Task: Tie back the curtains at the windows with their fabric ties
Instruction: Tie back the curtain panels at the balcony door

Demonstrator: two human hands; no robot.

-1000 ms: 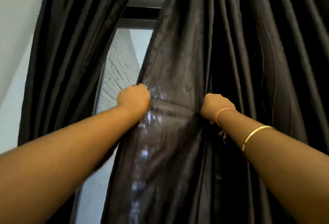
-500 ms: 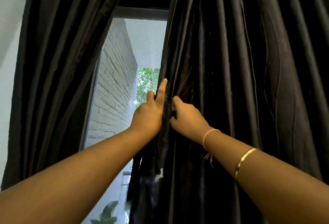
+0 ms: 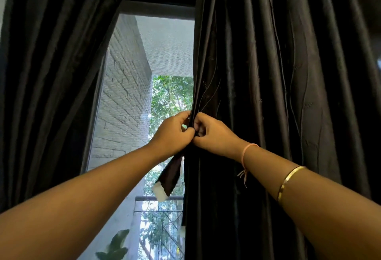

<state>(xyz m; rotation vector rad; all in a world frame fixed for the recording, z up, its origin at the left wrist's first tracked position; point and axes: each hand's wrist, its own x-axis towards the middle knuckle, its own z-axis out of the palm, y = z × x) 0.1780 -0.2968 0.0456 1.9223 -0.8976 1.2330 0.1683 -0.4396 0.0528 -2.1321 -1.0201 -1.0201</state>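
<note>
Left hand and right hand, fingers curled, pinch the curtain edge; a fabric tie dangles beneath, its top hidden.

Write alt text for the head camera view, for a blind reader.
The left hand and right hand grip the inner edge of the dark right curtain at a window. A dark fabric tie with a white end dangles below the left hand.
</note>
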